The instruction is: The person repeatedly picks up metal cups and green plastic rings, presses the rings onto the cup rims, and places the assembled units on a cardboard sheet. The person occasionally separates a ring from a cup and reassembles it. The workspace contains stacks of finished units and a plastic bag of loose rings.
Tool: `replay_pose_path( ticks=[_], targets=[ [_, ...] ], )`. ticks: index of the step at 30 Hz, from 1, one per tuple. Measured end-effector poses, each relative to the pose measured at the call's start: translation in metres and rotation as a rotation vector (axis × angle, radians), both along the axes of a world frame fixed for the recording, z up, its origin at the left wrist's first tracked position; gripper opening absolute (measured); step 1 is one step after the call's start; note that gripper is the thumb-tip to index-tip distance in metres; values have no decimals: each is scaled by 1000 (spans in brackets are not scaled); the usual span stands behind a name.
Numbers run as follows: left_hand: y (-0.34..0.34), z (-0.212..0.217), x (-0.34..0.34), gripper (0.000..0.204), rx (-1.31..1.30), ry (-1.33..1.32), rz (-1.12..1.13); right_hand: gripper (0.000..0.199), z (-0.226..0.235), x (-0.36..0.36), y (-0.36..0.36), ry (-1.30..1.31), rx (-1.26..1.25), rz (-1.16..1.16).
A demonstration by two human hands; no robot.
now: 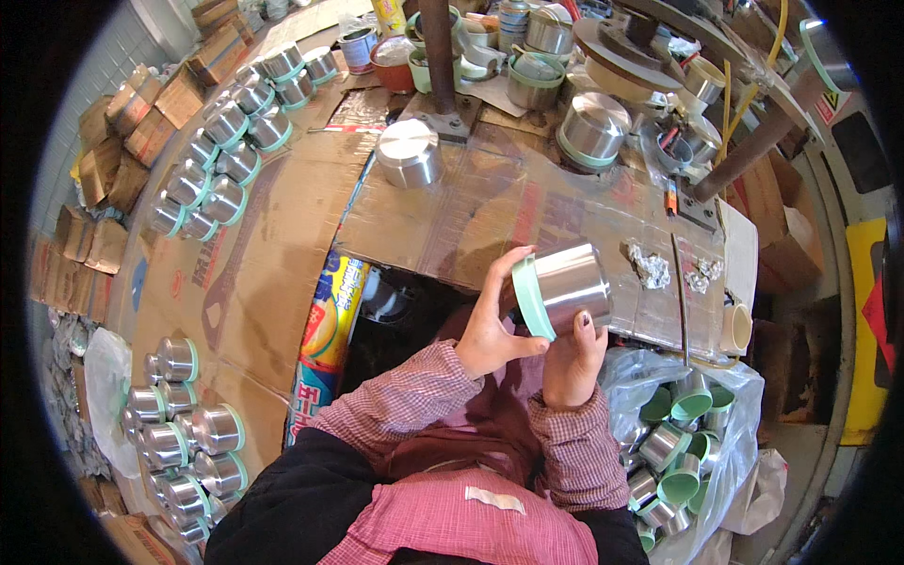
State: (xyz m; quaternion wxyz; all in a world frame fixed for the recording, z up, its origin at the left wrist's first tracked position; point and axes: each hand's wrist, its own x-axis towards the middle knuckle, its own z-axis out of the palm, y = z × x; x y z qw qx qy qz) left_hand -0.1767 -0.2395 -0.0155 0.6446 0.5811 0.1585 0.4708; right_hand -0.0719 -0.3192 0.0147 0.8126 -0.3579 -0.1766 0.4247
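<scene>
One camera sat on the person's head and looked steeply down over the chest and both forearms, which came in from the lower edge. It faced the bench ahead, close enough that the hands filled the middle. The fisheye lens bent the bench edges toward a dark round rim, taking in floor on both sides.
</scene>
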Motion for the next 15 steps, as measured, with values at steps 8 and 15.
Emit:
replay_pose_path(
  ticks=[8, 15],
  targets=[
    [1, 4, -15, 117, 8, 9, 57, 58, -3, 22, -1, 32, 100, -248],
    [5, 1, -36, 103, -644, -418, -308, 72, 20, 47, -5, 470, 218, 37]
  ],
)
